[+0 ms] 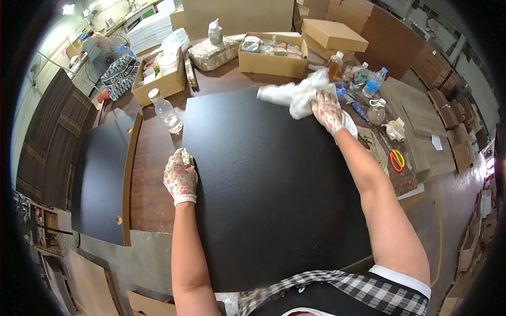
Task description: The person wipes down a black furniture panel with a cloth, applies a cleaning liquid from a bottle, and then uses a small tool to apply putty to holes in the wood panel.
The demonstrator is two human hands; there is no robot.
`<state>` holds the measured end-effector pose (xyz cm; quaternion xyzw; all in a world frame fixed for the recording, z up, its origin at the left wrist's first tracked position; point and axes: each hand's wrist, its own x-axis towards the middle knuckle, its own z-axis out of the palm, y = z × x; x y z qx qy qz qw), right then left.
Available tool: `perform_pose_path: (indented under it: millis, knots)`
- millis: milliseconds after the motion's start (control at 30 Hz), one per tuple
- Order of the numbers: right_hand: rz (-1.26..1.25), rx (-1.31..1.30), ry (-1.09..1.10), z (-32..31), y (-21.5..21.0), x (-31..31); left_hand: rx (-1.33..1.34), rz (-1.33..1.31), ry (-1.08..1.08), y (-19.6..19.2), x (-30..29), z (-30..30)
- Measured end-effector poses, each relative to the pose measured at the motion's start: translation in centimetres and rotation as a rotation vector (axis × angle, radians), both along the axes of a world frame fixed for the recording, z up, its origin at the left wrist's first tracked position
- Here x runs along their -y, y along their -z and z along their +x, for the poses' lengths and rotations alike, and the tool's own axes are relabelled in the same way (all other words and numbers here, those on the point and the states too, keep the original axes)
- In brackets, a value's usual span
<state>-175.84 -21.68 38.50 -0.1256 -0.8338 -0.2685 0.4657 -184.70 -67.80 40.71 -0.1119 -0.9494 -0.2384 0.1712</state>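
Writing, seen from my remote station: at far left, a black-and-white patterned bag (120,76) carries a band of large lettering; at far right, a clear plastic bottle (373,84) wears a blue label, its print too small for me to read.

Principal object: a large black panel (274,189) lies flat on the brown counter (153,210), occupying the centre and reaching to the near side. I note its matt, faintly speckled surface, a soft sheen toward the far left, and a few small pale marks near the near edge. A crumpled white cloth (303,100) lies over its far right corner, the left end blurred.

Hands, both gloved in white with reddish spots: my right hand (328,111) is extended far along the right side, forearm slanting over the panel, grip closed on the cloth. My left hand (181,176) is curled at the panel's left edge, forearm nearly straight; I cannot tell whether its grip clamps that edge. Farther left lies a second black panel (100,179) with a brown edge.
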Motion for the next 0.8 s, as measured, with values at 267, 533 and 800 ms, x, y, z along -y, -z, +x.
perform_pose_path:
  millis: [267,533,800]
  knots:
    - [-0.15,0.89,-0.332,0.8,-2.4,21.8,-0.035,-0.088,-0.036,1.6,4.0,-0.6]
    - [-0.762,0.801,0.146,-8.0,-3.9,7.7,-0.02,-0.093,-0.049,0.2,1.9,0.1]
    - [-0.466,0.602,-0.442,-6.0,-3.0,8.1,-0.074,-0.07,-0.066,0.4,2.7,0.3]
